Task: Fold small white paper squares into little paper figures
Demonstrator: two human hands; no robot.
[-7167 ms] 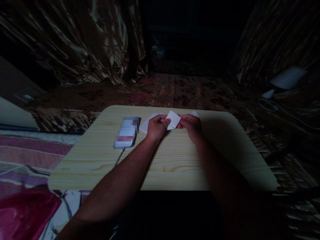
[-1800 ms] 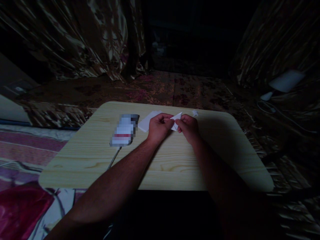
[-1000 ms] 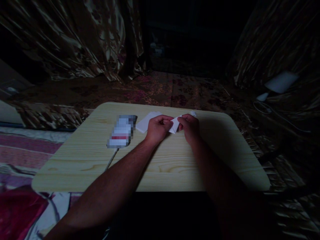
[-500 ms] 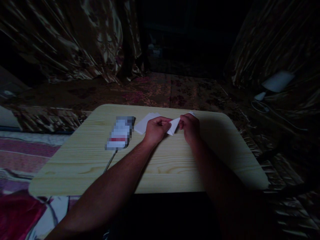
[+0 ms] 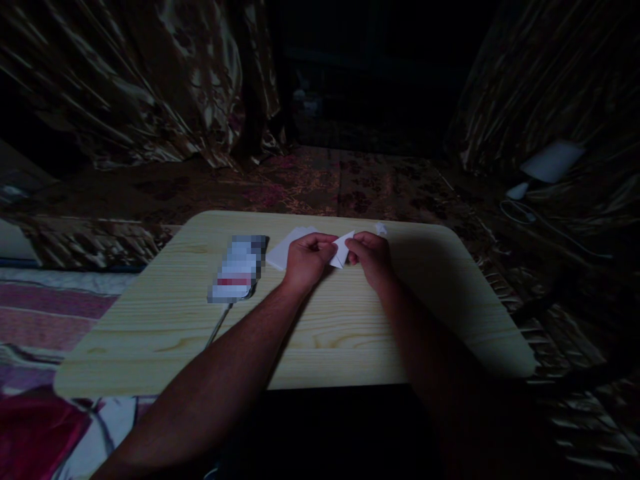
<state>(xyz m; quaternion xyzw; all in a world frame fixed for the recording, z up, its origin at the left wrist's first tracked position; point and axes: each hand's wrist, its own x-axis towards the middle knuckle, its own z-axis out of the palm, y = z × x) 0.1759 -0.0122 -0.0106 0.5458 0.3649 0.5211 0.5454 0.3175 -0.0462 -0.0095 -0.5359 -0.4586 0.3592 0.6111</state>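
A small folded piece of white paper (image 5: 341, 251) is held between my two hands above the wooden table. My left hand (image 5: 309, 259) pinches its left side with thumb and fingers. On the other side, my right hand (image 5: 371, 257) grips the paper's right edge, its fingers curled. A crease runs across the paper, and its shape looks pointed at the top. Behind my left hand lie several sheets of white paper (image 5: 281, 249), partly hidden by it. A small white folded paper piece (image 5: 381, 228) rests on the table just beyond my right hand.
The light wooden table (image 5: 340, 360) has rounded corners. A phone with a blurred screen (image 5: 237, 267) lies at the left, its cable (image 5: 219, 327) running toward me. A white lamp (image 5: 553, 161) stands at the right on patterned cloth. Patterned curtains (image 5: 210, 80) hang behind.
My right hand has moved slightly left and down, closer to my left hand, uncovering more of the small paper piece behind it. Both hands still hold the folded paper.
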